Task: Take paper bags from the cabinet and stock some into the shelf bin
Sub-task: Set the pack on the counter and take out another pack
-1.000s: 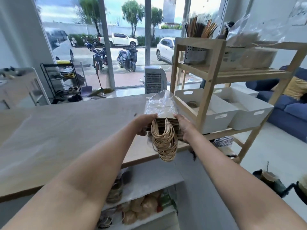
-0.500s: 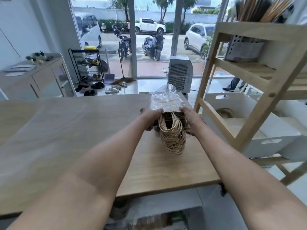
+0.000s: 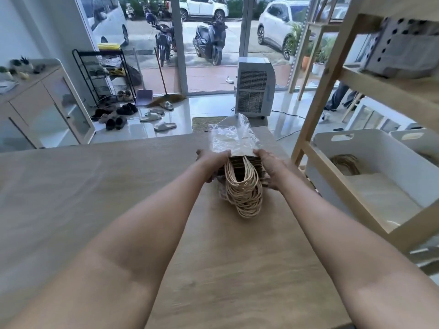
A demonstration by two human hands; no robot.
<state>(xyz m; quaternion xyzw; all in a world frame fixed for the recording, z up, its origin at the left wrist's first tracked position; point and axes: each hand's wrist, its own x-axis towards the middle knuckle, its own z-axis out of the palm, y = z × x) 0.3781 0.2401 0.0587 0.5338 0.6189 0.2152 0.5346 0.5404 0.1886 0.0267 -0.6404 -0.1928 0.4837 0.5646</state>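
Observation:
A bundle of brown paper bags [image 3: 242, 184] with tan twisted-paper handles is held over the wooden table [image 3: 95, 198], its far end still wrapped in clear plastic [image 3: 232, 136]. My left hand [image 3: 211, 162] grips the bundle's left side and my right hand [image 3: 268, 167] grips its right side. The handles hang toward me. To the right, a white shelf bin [image 3: 361, 143] sits in the wooden shelf unit [image 3: 332, 67]; it holds a few paper bags with handles.
A second white bin [image 3: 413, 136] sits behind the first on the shelf. Beyond the table stand a white air cooler [image 3: 254, 86], a shoe rack [image 3: 104, 74], shoes on the floor and a white sideboard [image 3: 42, 105] at left.
Both hands carried the bundle up from the table's front edge and forward over the tabletop. My view moved closer to the table and shelf; the cabinet below dropped out of sight.

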